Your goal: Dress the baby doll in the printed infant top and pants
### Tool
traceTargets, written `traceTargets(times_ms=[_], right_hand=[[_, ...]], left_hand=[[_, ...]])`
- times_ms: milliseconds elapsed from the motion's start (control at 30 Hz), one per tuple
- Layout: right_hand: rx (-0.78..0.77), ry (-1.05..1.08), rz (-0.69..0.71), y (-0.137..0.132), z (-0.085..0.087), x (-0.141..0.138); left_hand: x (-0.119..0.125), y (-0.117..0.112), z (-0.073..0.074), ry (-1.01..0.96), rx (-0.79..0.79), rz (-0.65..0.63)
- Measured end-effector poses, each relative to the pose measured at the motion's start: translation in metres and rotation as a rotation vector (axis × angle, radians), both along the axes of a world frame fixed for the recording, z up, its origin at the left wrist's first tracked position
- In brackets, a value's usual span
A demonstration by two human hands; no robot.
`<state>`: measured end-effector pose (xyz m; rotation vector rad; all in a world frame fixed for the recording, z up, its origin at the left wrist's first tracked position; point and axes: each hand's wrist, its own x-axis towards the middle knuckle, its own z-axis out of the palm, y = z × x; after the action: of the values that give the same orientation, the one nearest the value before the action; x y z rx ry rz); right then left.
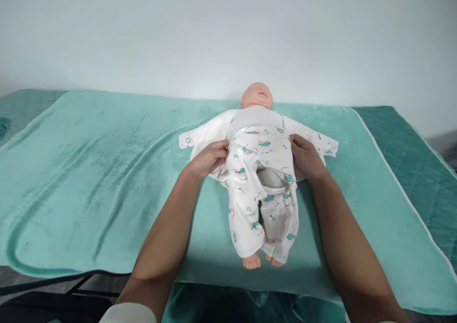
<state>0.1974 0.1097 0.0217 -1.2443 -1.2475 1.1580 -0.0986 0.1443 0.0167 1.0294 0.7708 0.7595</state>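
Note:
A baby doll (pixel 256 95) lies on its back on a teal blanket (pixel 100 170), head toward the wall. It wears white patterned trousers (pixel 257 194) and lies on an opened white top with sleeves spread to both sides. My left hand (pixel 209 157) is closed, pinching the trouser waistband at the doll's side. My right hand (pixel 305 157) grips the waistband on the opposite side. The doll's bare feet (pixel 262 261) stick out near the blanket's front edge.
A darker green quilted cover (pixel 417 156) shows at the right under the blanket. A plain pale wall (pixel 228 32) stands behind. Dark frame parts (pixel 53 294) appear below the blanket's front left edge.

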Motion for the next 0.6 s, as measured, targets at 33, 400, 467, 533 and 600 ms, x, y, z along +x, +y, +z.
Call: traceTargets(times_ms=[33, 400, 467, 533, 600], right_hand=[[-0.018, -0.009, 0.051, 0.000, 0.001, 0.003], [-0.121, -0.254, 0.048, 0.002, 0.003, 0.006], [-0.088, -0.288, 0.000, 0.003, 0.001, 0.003], [-0.076, -0.317, -0.001, 0.001, 0.001, 0.000], [-0.065, -0.335, 0.022, -0.001, 0.005, -0.002]], left_hand=[[-0.001, 0.001, -0.001, 0.017, 0.022, -0.010], [0.011, -0.008, 0.010, 0.190, 0.178, 0.028], [0.014, -0.011, 0.013, 0.207, 0.164, 0.060], [0.016, -0.012, 0.016, 0.225, 0.155, 0.096], [0.017, -0.013, 0.017, 0.227, 0.163, 0.125]])
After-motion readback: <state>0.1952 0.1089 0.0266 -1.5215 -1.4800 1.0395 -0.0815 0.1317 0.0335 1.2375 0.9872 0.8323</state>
